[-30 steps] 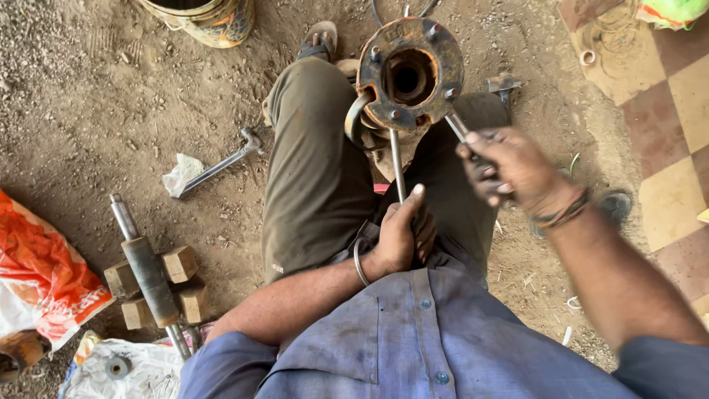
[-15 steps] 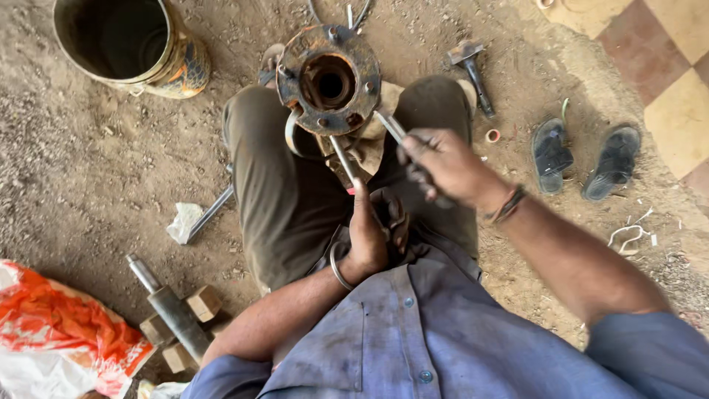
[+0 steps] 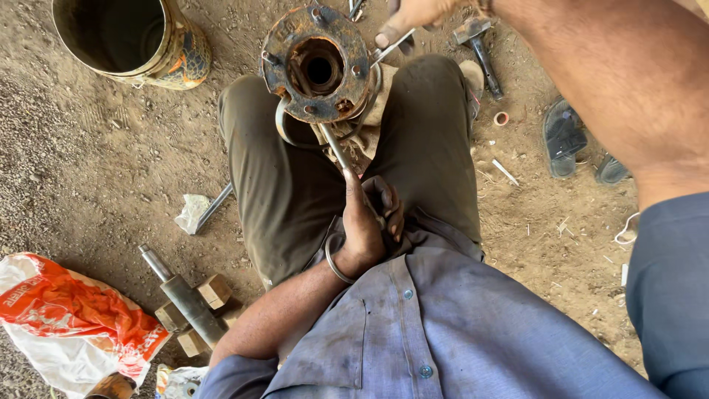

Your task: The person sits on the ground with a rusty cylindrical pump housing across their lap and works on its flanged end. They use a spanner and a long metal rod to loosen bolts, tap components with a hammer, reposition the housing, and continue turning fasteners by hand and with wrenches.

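Rusty hub [image 3: 317, 66] between hands: left hand [image 3: 365, 222] below, right hand [image 3: 413, 18] above.

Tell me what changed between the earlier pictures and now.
The right hand moved up from beside the rusty hub to its top right edge, carrying the flat metal tool along and still gripping it. The camera view shifted, so the metal bucket and sandals came into frame. The left hand stayed clamped on the rod below the hub, which stayed between the knees.
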